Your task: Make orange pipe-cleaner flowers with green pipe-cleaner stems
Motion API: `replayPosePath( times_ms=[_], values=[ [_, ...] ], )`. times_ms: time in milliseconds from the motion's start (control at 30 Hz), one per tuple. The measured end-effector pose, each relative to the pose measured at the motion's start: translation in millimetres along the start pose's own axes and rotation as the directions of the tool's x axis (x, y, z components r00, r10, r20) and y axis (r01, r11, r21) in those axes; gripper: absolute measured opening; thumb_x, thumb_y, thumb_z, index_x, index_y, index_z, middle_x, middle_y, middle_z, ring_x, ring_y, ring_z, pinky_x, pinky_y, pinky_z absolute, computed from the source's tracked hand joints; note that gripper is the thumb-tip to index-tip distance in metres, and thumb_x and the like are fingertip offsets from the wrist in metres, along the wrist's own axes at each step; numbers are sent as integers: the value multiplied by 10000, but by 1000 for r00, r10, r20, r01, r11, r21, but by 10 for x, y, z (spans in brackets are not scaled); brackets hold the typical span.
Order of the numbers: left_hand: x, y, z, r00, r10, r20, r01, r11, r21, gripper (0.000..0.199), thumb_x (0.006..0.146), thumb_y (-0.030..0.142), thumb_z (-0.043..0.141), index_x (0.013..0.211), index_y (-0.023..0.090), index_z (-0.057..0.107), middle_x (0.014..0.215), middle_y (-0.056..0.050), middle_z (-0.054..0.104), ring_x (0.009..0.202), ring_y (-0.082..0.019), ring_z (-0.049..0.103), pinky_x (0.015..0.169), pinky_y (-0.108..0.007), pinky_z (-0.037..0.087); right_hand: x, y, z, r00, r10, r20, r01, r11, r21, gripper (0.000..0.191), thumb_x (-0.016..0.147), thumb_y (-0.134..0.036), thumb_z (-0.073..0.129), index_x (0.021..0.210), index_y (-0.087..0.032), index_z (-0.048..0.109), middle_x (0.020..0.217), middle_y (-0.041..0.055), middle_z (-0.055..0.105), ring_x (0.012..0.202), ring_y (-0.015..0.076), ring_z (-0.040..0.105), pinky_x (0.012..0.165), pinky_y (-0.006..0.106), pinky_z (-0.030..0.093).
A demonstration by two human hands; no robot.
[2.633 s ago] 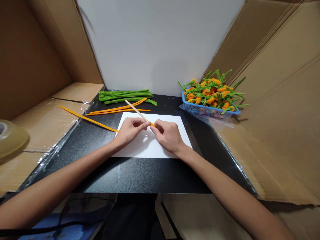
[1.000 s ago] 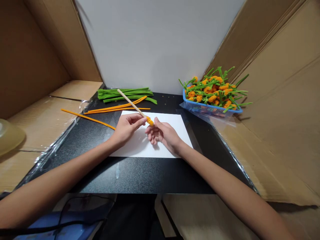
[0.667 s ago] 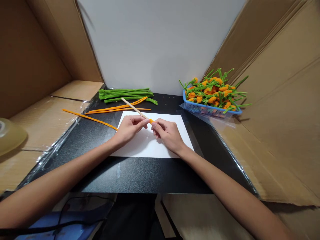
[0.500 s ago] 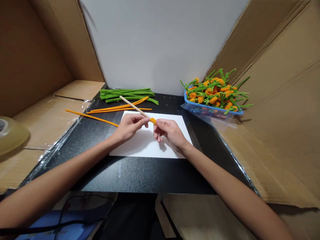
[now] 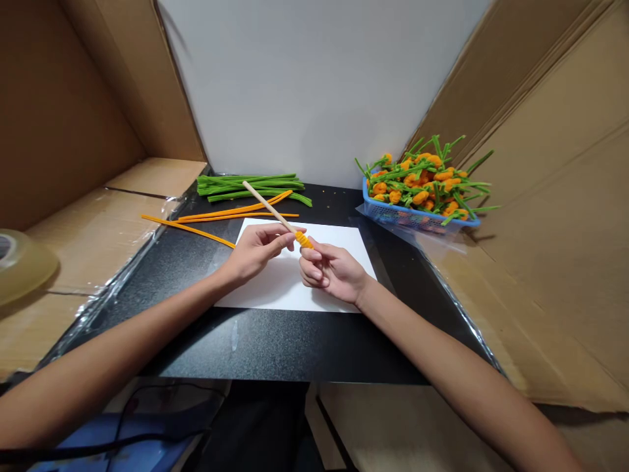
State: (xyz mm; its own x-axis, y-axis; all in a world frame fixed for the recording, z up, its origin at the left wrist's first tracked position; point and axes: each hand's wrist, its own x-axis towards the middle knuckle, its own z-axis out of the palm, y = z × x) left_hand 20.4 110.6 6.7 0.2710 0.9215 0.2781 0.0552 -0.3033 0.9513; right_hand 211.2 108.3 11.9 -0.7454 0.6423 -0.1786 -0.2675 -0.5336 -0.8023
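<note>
A thin wooden stick (image 5: 263, 200) slants up and left above a white sheet of paper (image 5: 272, 292). Around its lower end sits a tight coil of orange pipe cleaner (image 5: 303, 240). My right hand (image 5: 339, 270) is closed at that coiled end, thumb and index finger pinching it, the other fingers curled in. On the other side my left hand (image 5: 258, 250) is closed, its thumb and fingers pinching by the upper edge of the coil. The long tail of the orange pipe cleaner (image 5: 191, 231) runs out leftward from behind the left hand, which hides where it joins the coil.
Green pipe cleaners (image 5: 250, 187) lie at the back left, with loose orange pipe cleaners (image 5: 230, 214) before them. A blue basket (image 5: 417, 215) of orange-and-green pieces stands back right. A tape roll (image 5: 29, 265) is far left. Cardboard walls (image 5: 555, 196) flank the black table (image 5: 196, 347).
My right hand has rolled over, its fingers now curled with the palm side showing. The stick has tilted steeper, more of the coil shows, and the orange tail has drawn in slightly rightward.
</note>
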Motion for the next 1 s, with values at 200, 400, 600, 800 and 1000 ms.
replayPosePath(
  times_ms=[200, 400, 600, 800, 1000],
  values=[
    [12, -12, 50, 995, -45, -92, 37, 996, -82, 377, 754, 522, 775, 779, 147, 747, 635, -2, 583, 518, -69, 352, 481, -235, 250, 39, 131, 41, 915, -324, -240, 165, 844, -510, 445, 975, -608, 422, 879, -194, 554, 693, 15, 620, 553, 128, 554, 518, 239, 397],
    [23, -32, 34, 988, -83, -128, 78, 996, -43, 405, 720, 547, 787, 736, 144, 751, 652, -16, 605, 536, -76, 361, 487, -239, 246, -44, 109, 33, 630, -771, 90, 65, -63, -996, 265, 909, -452, 652, 897, -193, 599, 806, 27, 639, 720, 166, 580, 665, 291, 408],
    [21, -64, 14, 992, -120, -45, 112, 984, -141, 346, 737, 479, 797, 825, 144, 776, 687, -21, 610, 533, -66, 314, 494, -246, 201, -85, 54, -3, 526, -798, 293, -27, -360, -933, 127, 944, -236, 582, 837, -180, 624, 775, 44, 664, 708, 166, 579, 665, 292, 396],
    [29, -70, 6, 989, -129, -71, 124, 990, -70, 378, 759, 510, 776, 709, 136, 751, 524, 20, 457, 522, -81, 317, 499, -256, 187, -108, 16, -17, 480, -751, 453, -163, -584, -795, 181, 925, -173, 550, 756, -193, 609, 725, 44, 651, 693, 183, 535, 639, 319, 338],
    [-1, -19, 43, 992, -56, -116, 50, 997, -50, 381, 782, 510, 753, 689, 142, 725, 536, 18, 497, 501, -76, 320, 486, -251, 206, -126, -14, 28, 485, -689, 538, -210, -689, -693, 198, 924, -185, 538, 748, -192, 627, 688, 37, 612, 666, 181, 474, 624, 331, 295]
  ],
)
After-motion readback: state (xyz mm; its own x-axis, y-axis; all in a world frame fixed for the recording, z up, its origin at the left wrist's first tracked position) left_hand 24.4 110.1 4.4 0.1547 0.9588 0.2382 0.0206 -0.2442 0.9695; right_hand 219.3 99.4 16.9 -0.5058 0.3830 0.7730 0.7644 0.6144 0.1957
